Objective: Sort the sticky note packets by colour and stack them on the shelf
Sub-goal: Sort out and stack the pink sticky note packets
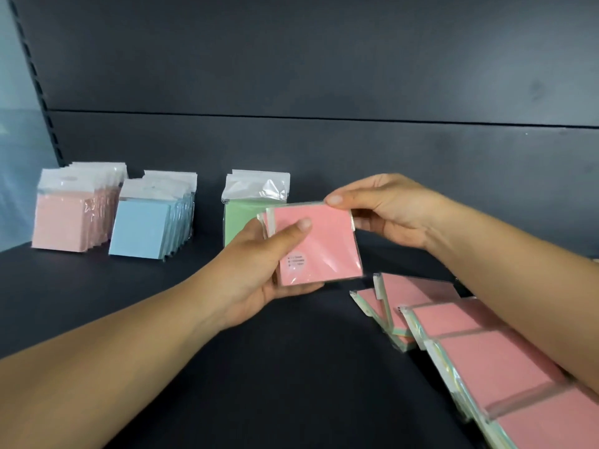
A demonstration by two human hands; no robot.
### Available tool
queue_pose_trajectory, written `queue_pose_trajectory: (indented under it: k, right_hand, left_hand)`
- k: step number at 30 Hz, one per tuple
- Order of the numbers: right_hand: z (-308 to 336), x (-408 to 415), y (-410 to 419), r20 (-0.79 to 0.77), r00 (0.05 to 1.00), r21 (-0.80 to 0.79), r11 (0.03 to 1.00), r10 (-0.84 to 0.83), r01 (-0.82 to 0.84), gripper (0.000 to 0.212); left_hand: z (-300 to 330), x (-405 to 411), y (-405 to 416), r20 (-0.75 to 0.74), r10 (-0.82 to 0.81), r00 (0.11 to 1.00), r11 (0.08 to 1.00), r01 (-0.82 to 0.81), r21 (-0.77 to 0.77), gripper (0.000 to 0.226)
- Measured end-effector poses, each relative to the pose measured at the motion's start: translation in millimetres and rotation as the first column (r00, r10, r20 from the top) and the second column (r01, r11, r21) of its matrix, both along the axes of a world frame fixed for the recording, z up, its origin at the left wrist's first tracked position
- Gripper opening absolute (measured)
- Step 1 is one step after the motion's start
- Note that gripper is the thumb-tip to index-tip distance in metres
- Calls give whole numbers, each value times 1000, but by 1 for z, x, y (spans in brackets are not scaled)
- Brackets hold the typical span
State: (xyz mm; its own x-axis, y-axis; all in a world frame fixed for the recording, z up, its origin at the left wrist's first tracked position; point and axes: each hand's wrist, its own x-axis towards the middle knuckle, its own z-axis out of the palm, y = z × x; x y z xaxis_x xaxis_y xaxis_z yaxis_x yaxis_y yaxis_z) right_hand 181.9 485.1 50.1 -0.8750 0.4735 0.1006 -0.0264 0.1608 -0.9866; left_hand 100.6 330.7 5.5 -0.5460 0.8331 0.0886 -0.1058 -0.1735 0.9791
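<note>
Both hands hold a small bundle of pink sticky note packets (324, 244) above the dark shelf (162, 319). My left hand (259, 273) grips the bundle from below, thumb on top. My right hand (385, 209) pinches its far right corner. Standing rows at the back are sorted by colour: pale pink packets (64, 222) at far left, blue packets (142, 231) beside them, green packets (240, 218) partly hidden behind the held bundle. Several loose pink packets (486, 354) lie fanned on the shelf at lower right, under my right forearm.
A dark back panel (324, 76) closes the shelf behind the rows. A slotted upright (35, 79) runs down the left side. Bare shelf surface lies between the green row and the loose pink packets.
</note>
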Motion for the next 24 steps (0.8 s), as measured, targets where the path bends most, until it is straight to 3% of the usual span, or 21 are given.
queue_pose_trajectory:
  k: [5, 7, 9, 11, 13, 24]
  right_hand:
    - [0, -3, 0, 33, 995, 32, 995, -99, 98, 8]
    - [-1, 6, 9, 139, 986, 73, 994, -96, 86, 8]
    - [-6, 18, 13, 389, 921, 214, 973, -7, -83, 3]
    - [-12, 26, 12, 613, 788, 288, 917, 45, -276, 7]
    - [-17, 27, 9, 712, 699, 297, 875, 64, -382, 22]
    - [-18, 18, 9, 756, 650, 259, 876, 79, -407, 16]
  left_hand:
    - [0, -11, 0, -24, 101, 995, 994, -102, -37, 11]
    - [4, -21, -5, -58, 112, 992, 990, -116, -82, 11]
    - [6, -31, -13, -112, 77, 991, 982, -95, -163, 20]
    - [8, -37, -17, -160, 20, 987, 972, -57, -228, 30]
    - [8, -36, -18, -189, -16, 982, 965, -34, -260, 35]
    - [5, -30, -16, -171, -61, 983, 956, 8, -294, 36]
